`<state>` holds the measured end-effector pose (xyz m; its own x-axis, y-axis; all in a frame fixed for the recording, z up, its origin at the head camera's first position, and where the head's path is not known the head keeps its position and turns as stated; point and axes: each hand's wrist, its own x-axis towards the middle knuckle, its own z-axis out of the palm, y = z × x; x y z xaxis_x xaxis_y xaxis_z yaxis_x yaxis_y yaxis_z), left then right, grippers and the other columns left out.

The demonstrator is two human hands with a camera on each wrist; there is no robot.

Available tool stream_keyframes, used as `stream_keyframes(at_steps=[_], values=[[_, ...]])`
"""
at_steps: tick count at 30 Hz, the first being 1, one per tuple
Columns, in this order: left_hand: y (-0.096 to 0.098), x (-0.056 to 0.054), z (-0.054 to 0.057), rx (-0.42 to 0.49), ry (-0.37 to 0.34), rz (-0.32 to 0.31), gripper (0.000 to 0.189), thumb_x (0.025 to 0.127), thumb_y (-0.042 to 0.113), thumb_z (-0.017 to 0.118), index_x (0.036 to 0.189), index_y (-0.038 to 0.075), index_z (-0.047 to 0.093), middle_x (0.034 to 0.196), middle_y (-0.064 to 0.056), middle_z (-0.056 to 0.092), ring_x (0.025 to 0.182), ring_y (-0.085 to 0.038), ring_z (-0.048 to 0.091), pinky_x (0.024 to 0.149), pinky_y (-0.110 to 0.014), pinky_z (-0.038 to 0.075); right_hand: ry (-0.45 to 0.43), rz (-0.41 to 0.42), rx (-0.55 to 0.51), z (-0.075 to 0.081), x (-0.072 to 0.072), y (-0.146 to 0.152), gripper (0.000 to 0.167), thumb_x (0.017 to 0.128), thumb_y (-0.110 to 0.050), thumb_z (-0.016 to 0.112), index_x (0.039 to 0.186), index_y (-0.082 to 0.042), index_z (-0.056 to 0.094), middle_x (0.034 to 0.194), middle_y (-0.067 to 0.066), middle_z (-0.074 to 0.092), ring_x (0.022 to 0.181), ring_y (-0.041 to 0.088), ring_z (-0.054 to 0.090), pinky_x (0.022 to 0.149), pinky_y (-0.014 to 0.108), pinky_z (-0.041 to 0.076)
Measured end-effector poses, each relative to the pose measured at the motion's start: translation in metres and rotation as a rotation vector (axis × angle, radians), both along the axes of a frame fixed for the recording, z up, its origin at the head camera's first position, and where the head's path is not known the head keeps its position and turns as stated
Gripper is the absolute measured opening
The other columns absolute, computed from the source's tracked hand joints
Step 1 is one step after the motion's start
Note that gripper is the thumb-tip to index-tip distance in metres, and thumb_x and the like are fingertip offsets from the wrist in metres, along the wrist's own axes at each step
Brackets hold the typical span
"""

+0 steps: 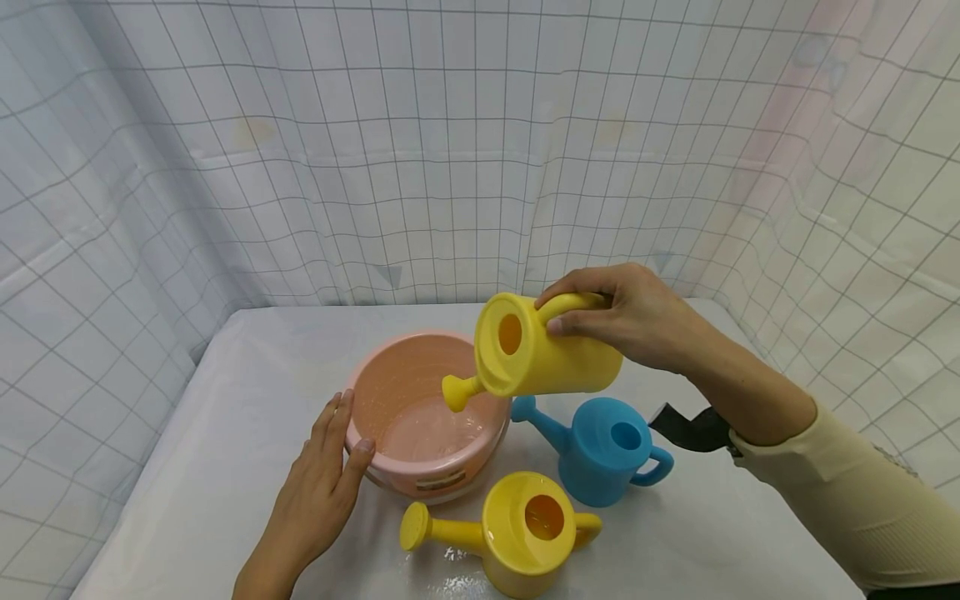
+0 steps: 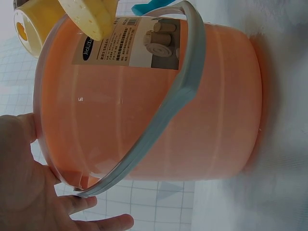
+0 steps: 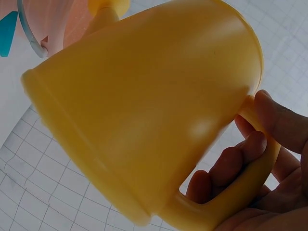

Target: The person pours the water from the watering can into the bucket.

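Note:
My right hand point(image 1: 630, 317) grips the handle of a yellow watering can point(image 1: 570, 358), its fingers curled through the handle in the right wrist view. The can is tipped on its side, and its spout head hangs over the right part of a pink bucket point(image 1: 427, 465). A little water shows on the bucket's floor. My left hand point(image 1: 318, 487) rests at the bucket's left rim with fingers extended, thumb on the near rim. A grey carrying handle point(image 2: 166, 113) hangs down the bucket's side in the left wrist view.
A second yellow watering can point(image 1: 517, 542) stands upright in front of the bucket, its spout pointing left. To the right of the bucket stands a blue watering can point(image 1: 600, 458). Wet spots glisten on the white-covered table point(image 1: 247, 400). Grid-patterned sheeting point(image 1: 450, 192) encloses the back and sides.

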<state>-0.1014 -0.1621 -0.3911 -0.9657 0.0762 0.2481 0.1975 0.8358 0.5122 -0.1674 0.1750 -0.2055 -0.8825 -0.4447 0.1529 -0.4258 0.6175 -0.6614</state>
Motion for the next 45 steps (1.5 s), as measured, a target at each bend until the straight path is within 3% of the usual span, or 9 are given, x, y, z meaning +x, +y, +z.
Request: stream_keyframes(at_steps=[45], values=[[-0.0001, -0.0007, 0.0016, -0.008, -0.009, 0.006, 0.063, 0.101, 0.039, 0.037, 0.153, 0.029, 0.003, 0.157, -0.014, 0.019, 0.137, -0.041, 0.033, 0.099, -0.068, 0.029, 0.022, -0.016, -0.015, -0.0059, -0.0028, 0.0041, 0.018, 0.087, -0.03, 0.068, 0.104, -0.025, 0.07, 0.105, -0.004, 0.068, 0.088, 0.019, 0.059, 0.076, 0.032, 0.052]])
